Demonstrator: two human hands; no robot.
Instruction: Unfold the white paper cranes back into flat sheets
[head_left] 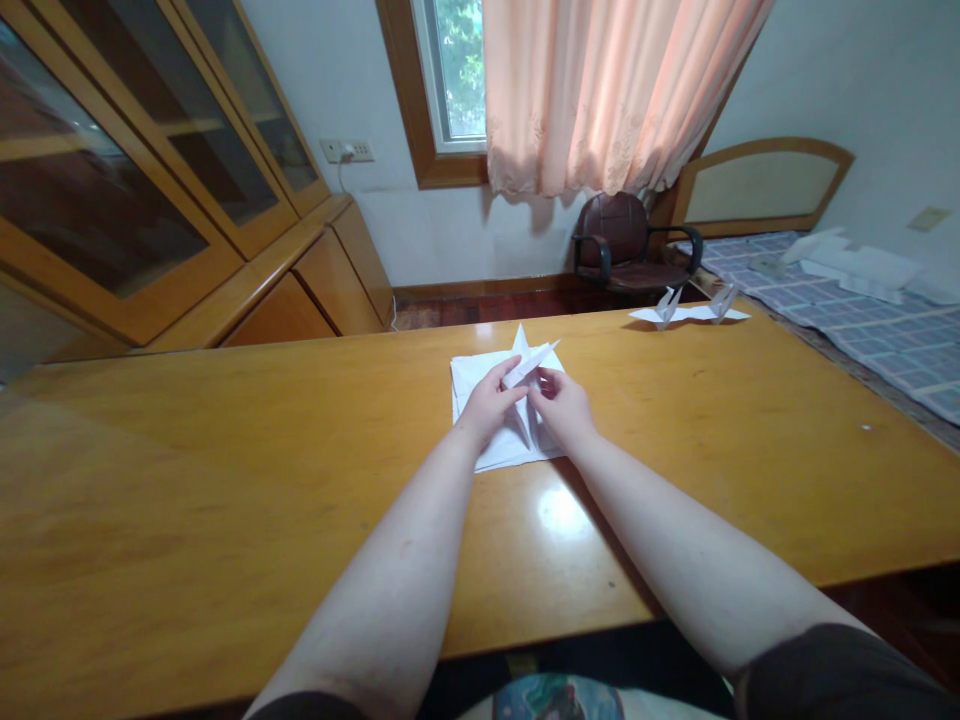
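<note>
A white folded paper crane [528, 362] is held between my two hands above a stack of square white paper [466, 375]. Its pointed tips stick up and out, and another point hangs down toward the sheets. My left hand [491, 400] pinches it from the left, thumb in front and fingers behind. From the right, my right hand [562, 402] closes its thumb and fingertips on the lower part. The fingers partly cover the folds.
Two finished paper cranes [663, 310] [721, 304] stand at the far right edge of the wooden table [262, 500]. Behind it is a brown armchair [615, 240]. A bed [862, 310] lies to the right, and a glass-door cabinet [217, 120] stands on the left.
</note>
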